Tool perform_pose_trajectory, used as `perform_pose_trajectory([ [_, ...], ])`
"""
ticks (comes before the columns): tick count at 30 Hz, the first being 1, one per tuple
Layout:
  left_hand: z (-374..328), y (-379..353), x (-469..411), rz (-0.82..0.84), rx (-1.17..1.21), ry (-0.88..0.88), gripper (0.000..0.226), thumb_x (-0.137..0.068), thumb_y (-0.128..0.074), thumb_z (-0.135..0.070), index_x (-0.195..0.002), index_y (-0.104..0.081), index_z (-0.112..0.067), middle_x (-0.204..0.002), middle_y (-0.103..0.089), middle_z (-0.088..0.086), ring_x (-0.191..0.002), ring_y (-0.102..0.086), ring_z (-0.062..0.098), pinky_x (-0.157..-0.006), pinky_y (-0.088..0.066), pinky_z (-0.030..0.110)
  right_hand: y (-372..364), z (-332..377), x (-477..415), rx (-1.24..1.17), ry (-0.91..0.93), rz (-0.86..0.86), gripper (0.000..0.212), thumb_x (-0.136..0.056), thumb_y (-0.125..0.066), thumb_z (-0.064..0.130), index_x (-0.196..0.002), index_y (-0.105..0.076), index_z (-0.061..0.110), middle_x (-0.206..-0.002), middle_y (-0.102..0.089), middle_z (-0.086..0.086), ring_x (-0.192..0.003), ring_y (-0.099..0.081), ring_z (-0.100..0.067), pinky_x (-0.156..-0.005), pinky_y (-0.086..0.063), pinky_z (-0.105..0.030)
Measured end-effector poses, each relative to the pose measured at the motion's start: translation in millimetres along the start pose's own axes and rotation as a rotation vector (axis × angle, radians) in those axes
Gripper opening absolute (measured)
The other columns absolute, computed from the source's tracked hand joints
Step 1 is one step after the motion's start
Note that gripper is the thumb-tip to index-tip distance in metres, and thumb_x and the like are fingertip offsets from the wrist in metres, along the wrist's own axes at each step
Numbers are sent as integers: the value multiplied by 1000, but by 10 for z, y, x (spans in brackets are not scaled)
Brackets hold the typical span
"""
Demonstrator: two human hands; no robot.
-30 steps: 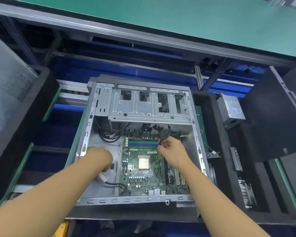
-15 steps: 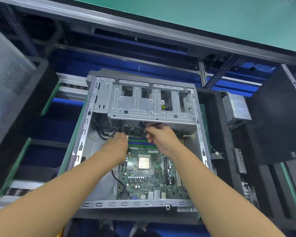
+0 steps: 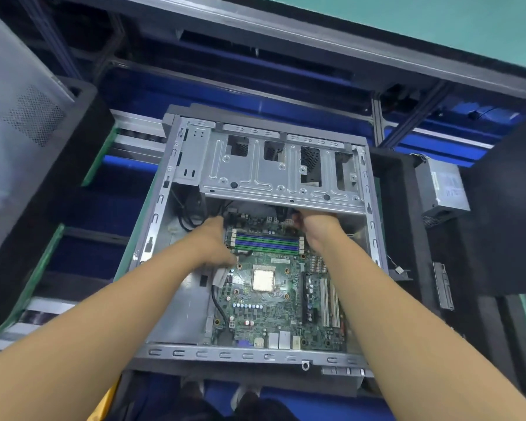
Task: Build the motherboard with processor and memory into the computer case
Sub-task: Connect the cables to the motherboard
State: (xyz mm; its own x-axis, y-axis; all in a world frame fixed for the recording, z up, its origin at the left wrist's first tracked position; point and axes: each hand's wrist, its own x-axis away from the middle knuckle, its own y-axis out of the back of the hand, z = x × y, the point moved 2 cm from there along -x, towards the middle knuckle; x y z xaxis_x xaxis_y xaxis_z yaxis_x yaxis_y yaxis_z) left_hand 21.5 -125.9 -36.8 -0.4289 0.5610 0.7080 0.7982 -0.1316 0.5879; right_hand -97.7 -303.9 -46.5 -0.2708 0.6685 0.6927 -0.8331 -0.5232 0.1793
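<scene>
The open metal computer case lies on its side in the middle. The green motherboard sits inside it, with the processor and the blue and green memory slots showing. My left hand reaches with stretched fingers to the board's far left corner, beside black cables. My right hand is at the board's far edge. Its fingertips curl on a black cable plug, partly hidden under the drive cage.
A grey power supply rests in the black foam tray right of the case, with a narrow metal bracket nearer me. A perforated side panel leans at the left. A green bench top runs across the back.
Both hands moved away from me toward the board's far edge. The left hand left the case floor; the right hand carried the black cable up under the drive cage.
</scene>
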Motion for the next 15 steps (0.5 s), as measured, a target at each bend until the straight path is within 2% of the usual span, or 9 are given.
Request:
perform_pose_trajectory([
  [2,-29,24,36,66,49,-2,112,-71,-77,-16,-155,-3,-15,-160,-16,7,-128,-50,29,-99,-50,42,97,-8,-37,-19,-32,-54,29,-105,-44,9,-77,-51,15,-70,-53,1,-61,-45,-11,-73,-41,-26],
  [4,-48,34,60,137,21,-16,118,-68,-80,-22,-155,-1,-15,-162,-7,7,-131,-47,31,-101,-48,45,118,-14,-76,-128,-14,-82,27,-104,-42,6,-80,-50,16,-73,-51,2,-62,-45,-10,-66,-43,-18],
  [5,-50,31,60,156,-5,-25,118,-69,-81,-27,-155,-1,-16,-162,-2,6,-134,-44,32,-104,-45,47,112,-6,-73,-204,7,-98,24,-103,-43,5,-85,-52,17,-75,-52,3,-64,-46,-9,-63,-44,-16],
  [7,-48,11,47,120,-46,-43,111,-72,-79,-41,-155,-8,-22,-163,0,2,-143,-30,31,-112,-35,47,103,7,-60,-345,27,-118,21,-105,-40,8,-94,-53,19,-80,-52,5,-68,-46,-9,-67,-45,-17],
  [9,-54,-12,38,-22,-24,-64,102,-74,-74,-56,-153,-19,-23,-160,-12,1,-144,-25,30,-114,-31,46,125,6,-37,-420,17,-127,26,-106,-36,8,-90,-52,20,-80,-54,5,-68,-47,-9,-61,-44,-16],
  [11,-69,-48,39,-168,-37,-92,99,-74,-73,-59,-150,-23,-19,-152,-25,5,-139,-30,32,-112,-32,44,164,-18,-30,-284,15,-154,26,-103,-42,6,-83,-51,20,-78,-54,4,-64,-48,-8,-53,-41,-16],
  [13,-82,-98,49,-227,-80,-115,93,-73,-76,-56,-143,-31,-14,-141,-31,9,-130,-39,31,-108,-37,42,149,-54,-27,-88,20,-121,28,-100,-46,3,-76,-51,18,-72,-53,1,-58,-44,-9,-52,-37,-17],
  [15,-92,-126,62,-210,-70,-117,77,-72,-78,-52,-127,-42,-11,-127,-39,7,-113,-50,25,-94,-46,36,110,-59,10,-78,14,-81,28,-101,-42,7,-77,-53,17,-69,-54,-1,-56,-39,-11,-56,-33,-21],
])
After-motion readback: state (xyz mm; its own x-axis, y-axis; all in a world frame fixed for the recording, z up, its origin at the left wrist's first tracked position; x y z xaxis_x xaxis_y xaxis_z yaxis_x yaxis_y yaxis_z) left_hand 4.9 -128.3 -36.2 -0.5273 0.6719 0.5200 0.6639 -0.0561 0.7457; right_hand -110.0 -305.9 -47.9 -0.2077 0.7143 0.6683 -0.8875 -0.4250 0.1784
